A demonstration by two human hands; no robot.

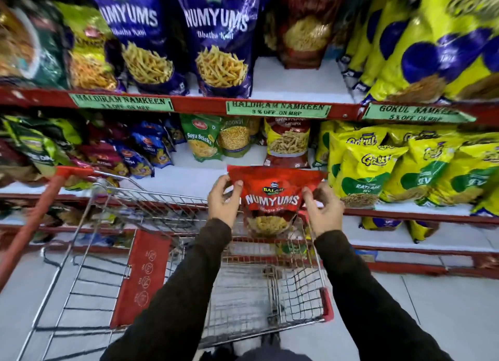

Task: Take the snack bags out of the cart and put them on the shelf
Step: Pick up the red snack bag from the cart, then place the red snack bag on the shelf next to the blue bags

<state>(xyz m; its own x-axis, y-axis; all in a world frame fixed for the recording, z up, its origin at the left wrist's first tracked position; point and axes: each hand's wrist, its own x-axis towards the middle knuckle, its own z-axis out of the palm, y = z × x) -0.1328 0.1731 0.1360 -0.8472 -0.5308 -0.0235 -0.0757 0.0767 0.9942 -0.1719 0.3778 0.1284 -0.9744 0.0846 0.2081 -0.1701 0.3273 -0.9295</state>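
Note:
I hold a red Numyums snack bag (272,198) upright with both hands, above the wire cart (151,252) and in front of the middle shelf (194,180). My left hand (224,201) grips its left edge and my right hand (321,207) grips its right edge. Under the bag, at the cart's far end, a green and yellow packet (290,248) shows through the wire. A matching red Numyums bag (305,23) stands on the upper shelf (297,80), with bare white shelf in front of it.
Blue Numyums bags (218,39) fill the upper shelf to the left, yellow Gokul bags (432,42) to the right. The middle shelf holds Haldiram packets (201,139) and yellow bags (378,169). The cart's red handle (29,223) is at left, its red seat flap (140,277) lower.

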